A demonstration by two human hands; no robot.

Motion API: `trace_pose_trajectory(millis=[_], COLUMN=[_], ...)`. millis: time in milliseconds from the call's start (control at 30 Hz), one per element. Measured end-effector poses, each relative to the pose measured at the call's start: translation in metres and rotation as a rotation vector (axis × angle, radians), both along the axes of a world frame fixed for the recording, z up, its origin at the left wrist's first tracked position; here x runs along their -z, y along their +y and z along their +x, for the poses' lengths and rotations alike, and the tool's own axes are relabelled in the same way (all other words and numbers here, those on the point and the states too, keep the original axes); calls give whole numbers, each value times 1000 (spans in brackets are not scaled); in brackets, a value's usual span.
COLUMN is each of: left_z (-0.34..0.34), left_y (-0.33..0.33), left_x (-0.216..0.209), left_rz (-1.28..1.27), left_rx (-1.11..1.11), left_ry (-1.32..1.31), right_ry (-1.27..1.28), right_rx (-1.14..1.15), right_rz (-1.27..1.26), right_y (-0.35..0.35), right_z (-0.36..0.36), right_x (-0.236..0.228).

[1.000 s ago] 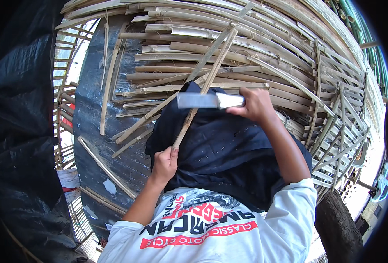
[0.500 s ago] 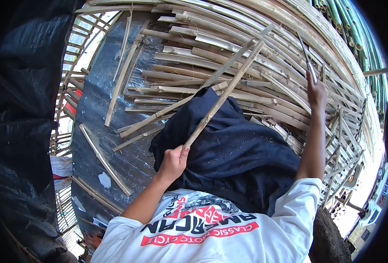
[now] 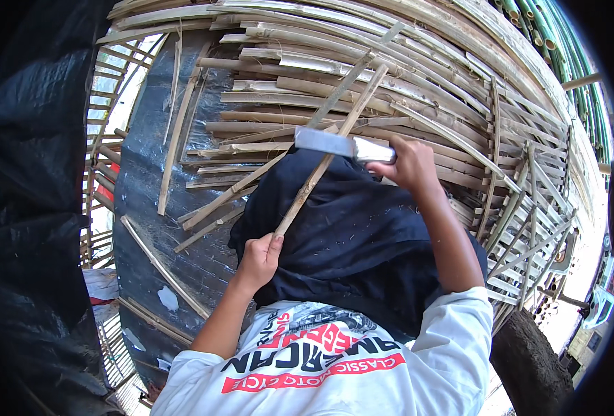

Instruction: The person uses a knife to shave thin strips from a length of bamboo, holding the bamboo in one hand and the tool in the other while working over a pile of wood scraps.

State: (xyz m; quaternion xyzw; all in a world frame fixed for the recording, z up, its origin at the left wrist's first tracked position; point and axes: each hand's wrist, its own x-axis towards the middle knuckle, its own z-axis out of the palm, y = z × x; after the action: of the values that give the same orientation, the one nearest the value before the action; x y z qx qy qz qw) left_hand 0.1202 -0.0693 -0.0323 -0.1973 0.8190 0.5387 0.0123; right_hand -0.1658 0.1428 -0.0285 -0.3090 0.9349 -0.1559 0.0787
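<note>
My left hand (image 3: 260, 260) is closed round the near end of a bamboo strip (image 3: 304, 194). The strip slants up and away to the right over the dark cloth (image 3: 362, 236) across my lap. In my right hand (image 3: 412, 166), closed on its handle, is a broad-bladed knife (image 3: 324, 143). Its flat metal blade points left and lies across the strip in this view, hiding a short part of it; whether the two touch I cannot tell. Beyond the strip's far end, another thin strip (image 3: 345, 84) lies at a slant.
Many split bamboo strips (image 3: 272, 97) are laid side by side ahead of me. A dark sheet (image 3: 144, 180) with a few loose strips (image 3: 161, 260) covers the left side. A bamboo lattice (image 3: 529, 222) stands at the right, with green bamboo poles (image 3: 563, 62) beyond.
My right hand has swung the knife in from the far right to the strip. The strip and my left hand appear slightly further left and lower, as the whole view has shifted.
</note>
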Motion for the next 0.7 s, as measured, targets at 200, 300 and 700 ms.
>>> trace_pose_trajectory(millis=[200, 300, 700], left_z=[-7, -6, 63], left_y=[-1, -4, 7], left_x=[3, 1, -23], left_rz=[-18, 53, 79], left_rx=[5, -27, -112], left_ry=[-6, -58, -327], right_ry=[150, 116, -164], right_rx=[446, 374, -162], right_rz=[192, 23, 19], right_y=[71, 60, 8], right_z=[-114, -69, 61], right_x=[-14, -39, 10])
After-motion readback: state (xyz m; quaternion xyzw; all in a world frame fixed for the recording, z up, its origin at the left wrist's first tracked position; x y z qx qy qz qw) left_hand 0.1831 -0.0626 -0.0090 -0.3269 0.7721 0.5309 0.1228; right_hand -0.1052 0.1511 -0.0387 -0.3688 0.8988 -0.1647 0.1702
